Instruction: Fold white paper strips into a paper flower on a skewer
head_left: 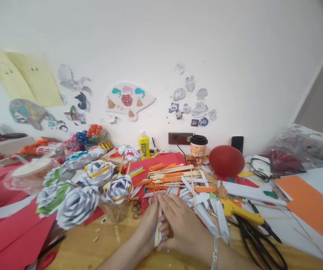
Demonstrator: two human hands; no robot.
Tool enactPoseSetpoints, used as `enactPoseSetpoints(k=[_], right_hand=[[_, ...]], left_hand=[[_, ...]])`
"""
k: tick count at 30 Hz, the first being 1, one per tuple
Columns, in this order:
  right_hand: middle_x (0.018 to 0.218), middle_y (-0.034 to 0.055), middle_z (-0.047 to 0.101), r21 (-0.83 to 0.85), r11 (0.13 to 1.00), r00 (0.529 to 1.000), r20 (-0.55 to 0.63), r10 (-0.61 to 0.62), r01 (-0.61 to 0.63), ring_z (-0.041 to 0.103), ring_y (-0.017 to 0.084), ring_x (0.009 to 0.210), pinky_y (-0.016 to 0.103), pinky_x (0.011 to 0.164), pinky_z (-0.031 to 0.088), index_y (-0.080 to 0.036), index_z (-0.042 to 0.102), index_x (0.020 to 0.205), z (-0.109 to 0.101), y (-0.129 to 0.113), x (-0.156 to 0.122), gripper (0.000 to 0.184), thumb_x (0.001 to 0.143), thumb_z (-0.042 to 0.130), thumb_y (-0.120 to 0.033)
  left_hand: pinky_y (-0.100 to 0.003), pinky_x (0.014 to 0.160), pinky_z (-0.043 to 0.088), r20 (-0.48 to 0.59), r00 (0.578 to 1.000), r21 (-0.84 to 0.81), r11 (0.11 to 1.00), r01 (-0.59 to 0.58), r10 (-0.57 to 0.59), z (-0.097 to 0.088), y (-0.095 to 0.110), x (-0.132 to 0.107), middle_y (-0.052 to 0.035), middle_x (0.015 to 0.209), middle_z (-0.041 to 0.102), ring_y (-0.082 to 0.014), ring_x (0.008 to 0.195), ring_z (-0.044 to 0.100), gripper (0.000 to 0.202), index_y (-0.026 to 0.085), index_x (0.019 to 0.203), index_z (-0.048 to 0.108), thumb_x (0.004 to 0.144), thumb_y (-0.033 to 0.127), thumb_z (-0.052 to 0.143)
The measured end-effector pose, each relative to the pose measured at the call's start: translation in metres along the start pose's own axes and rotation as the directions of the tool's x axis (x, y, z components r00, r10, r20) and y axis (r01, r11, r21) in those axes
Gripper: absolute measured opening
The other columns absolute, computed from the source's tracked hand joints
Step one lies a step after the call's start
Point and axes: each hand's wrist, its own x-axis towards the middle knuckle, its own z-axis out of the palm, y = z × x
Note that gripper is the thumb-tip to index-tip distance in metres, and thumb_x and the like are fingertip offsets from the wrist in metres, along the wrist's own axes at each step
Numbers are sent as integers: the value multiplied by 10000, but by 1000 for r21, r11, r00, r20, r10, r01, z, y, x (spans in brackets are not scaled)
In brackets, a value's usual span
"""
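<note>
My left hand and my right hand meet at the table's near middle, both closed on a narrow folded white paper strip with coloured edges held upright between them. The right wrist wears a sparkly bracelet. Just behind my fingers lie several folded white paper strips and a heap of thin wooden sticks with orange paper pieces. A bunch of white paper roses stands to the left of my hands.
Black scissors and a yellow glue gun lie to the right. An orange sheet, red paper, a lidded cup, a yellow bottle, a red ball and small rubber bands are about. The wall bears paper cutouts.
</note>
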Motion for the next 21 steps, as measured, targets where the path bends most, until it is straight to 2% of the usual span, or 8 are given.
enactPoseSetpoints(k=[3,9,12,16,18,21], right_hand=[[1373,157,334,9,999,999,-16,-43,43,290,293,1234,431,1023,273,-91,168,1378,-3,3,0,1059,583,644,-605],[1306,145,436,15,998,994,-97,-54,55,370,269,1182,403,1001,308,-95,274,1345,-3,4,1,944,620,636,-580],[1330,145,405,11,999,997,-64,-50,51,325,279,1215,419,1018,280,-95,257,1352,-2,1,0,965,612,643,-578],[1380,133,331,34,999,999,-22,-27,28,260,279,1252,430,1044,232,-111,193,1375,-5,0,0,976,627,657,-534],[1388,113,324,69,998,1000,-1,3,-3,255,260,1256,416,1050,227,-130,188,1378,-8,1,1,953,638,672,-488],[1391,83,324,163,986,997,62,36,-46,244,246,1261,389,1049,238,-164,193,1377,-14,4,3,1008,573,735,-439]], left_hand=[[-130,267,172,2,1000,-23,999,29,-29,1,0,0,76,283,314,-19,226,253,614,162,428,378,712,705,351],[-123,263,145,18,997,-63,995,72,-71,-1,-2,2,70,256,286,-19,223,238,639,172,384,308,681,737,341],[-125,279,170,5,996,-83,993,87,-87,-2,-3,2,73,263,284,-22,238,255,632,180,396,296,643,758,367],[-134,306,205,-18,1000,-112,994,-11,9,0,-2,0,82,313,334,-32,257,293,574,167,493,408,666,714,422],[-146,324,241,7,1000,-93,995,-22,23,1,0,0,65,323,370,-49,276,340,586,167,508,428,679,725,378],[-163,340,267,59,998,-23,1000,16,-15,-1,0,2,39,313,379,-65,294,373,636,175,453,375,663,770,290]])
